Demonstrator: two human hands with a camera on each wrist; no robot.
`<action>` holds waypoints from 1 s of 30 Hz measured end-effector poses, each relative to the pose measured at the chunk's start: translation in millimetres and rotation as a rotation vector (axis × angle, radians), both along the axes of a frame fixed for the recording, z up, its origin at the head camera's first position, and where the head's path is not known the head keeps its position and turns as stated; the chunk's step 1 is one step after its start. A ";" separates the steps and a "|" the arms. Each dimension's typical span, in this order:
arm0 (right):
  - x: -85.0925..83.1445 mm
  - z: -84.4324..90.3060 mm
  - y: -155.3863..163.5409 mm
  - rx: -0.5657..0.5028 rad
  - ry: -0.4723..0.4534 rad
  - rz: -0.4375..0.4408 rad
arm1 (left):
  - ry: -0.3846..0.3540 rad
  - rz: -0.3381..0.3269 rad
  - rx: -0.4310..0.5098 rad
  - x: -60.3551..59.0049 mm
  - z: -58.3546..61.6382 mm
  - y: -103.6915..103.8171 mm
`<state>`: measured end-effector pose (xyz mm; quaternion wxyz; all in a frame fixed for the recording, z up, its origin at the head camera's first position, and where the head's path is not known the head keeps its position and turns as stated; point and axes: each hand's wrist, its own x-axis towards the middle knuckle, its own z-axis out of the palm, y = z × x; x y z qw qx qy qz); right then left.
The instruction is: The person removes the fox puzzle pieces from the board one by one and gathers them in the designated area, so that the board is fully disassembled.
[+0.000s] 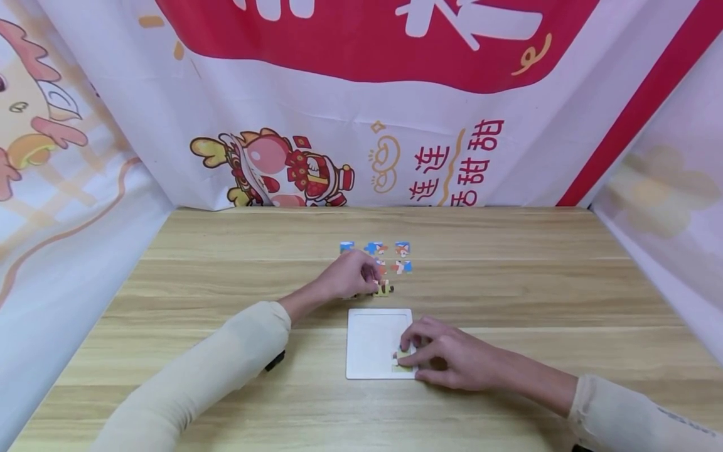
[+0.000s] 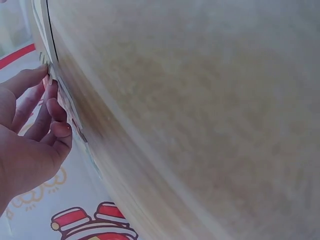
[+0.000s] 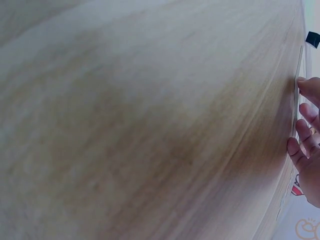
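Note:
A white square puzzle tray (image 1: 369, 339) lies flat on the wooden table (image 1: 508, 282). My right hand (image 1: 408, 355) rests on the tray's near right corner, thumb and fingers pinching a yellow-green puzzle piece (image 1: 400, 360) that sits there. Beyond the tray, my left hand (image 1: 375, 282) curls over a group of loose pieces and pinches a yellow piece (image 1: 385, 290) at its fingertips. Other loose pieces (image 1: 402, 249) lie in rows just past that hand. The left wrist view shows curled fingers (image 2: 55, 112) at the table's surface. In the right wrist view only fingertips (image 3: 306, 127) show at the edge.
Printed fabric banners (image 1: 361, 107) wall in the table at the back and on both sides. Bare wood stretches left and right of the tray and along the near edge. Both forearms in cream sleeves (image 1: 226, 358) lie across the near part of the table.

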<state>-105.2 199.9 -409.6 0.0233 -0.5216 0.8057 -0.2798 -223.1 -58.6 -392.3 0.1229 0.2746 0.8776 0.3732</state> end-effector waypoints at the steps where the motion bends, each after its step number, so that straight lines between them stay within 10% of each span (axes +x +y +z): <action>1: 0.0 0.2 -0.1 0.000 -0.002 0.000 | 0.005 0.000 -0.003 -0.2 -0.3 0.2; 12: 0.0 1.8 -0.6 0.015 -0.022 -0.007 | 0.042 -0.001 -0.093 0.5 0.6 -0.3; 30: 1.3 3.5 -1.4 0.037 -0.038 -0.024 | -0.095 -0.051 -0.010 -0.4 7.3 -6.4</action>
